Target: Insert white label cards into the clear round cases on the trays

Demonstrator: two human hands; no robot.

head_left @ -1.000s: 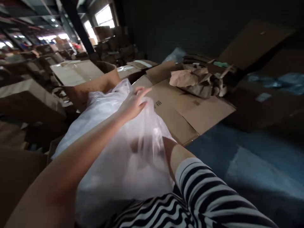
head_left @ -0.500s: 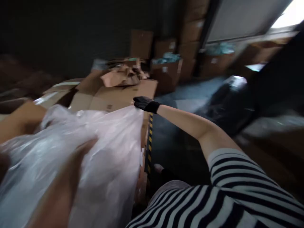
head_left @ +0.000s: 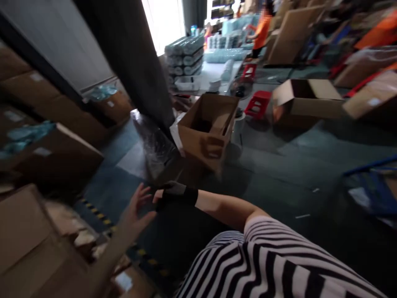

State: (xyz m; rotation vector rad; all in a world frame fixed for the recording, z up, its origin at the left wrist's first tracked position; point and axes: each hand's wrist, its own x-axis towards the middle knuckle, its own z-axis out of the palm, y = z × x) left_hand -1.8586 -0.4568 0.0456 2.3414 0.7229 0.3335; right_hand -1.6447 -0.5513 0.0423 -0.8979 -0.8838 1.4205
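My left hand (head_left: 140,211) is bare and somewhat blurred, reaching up from the lower left. Its fingers are spread, with nothing between them. My right hand (head_left: 172,193) wears a dark glove that leaves fingertips bare. It is close beside the left fingers, over the dark floor. A bare fingertip points left; the remaining fingers merge into shadow, so their closure is unclear. No object shows in this hand. Below my left forearm lies cardboard (head_left: 27,231) with crumpled brown scraps (head_left: 66,219). Ahead of both hands stands an open cardboard box (head_left: 201,140).
A dark pillar (head_left: 133,62) rises ahead, with clear plastic (head_left: 156,145) at its base. Red stools (head_left: 259,103) and another open carton (head_left: 307,105) stand farther right. A blue cart (head_left: 372,186) is at the right edge. A person in orange (head_left: 262,31) works beyond, near wrapped rolls (head_left: 186,58).
The view has swung right, away from the pile. The white plastic sheet my right hand gripped is out of view and out of that hand. My hands have come close together.
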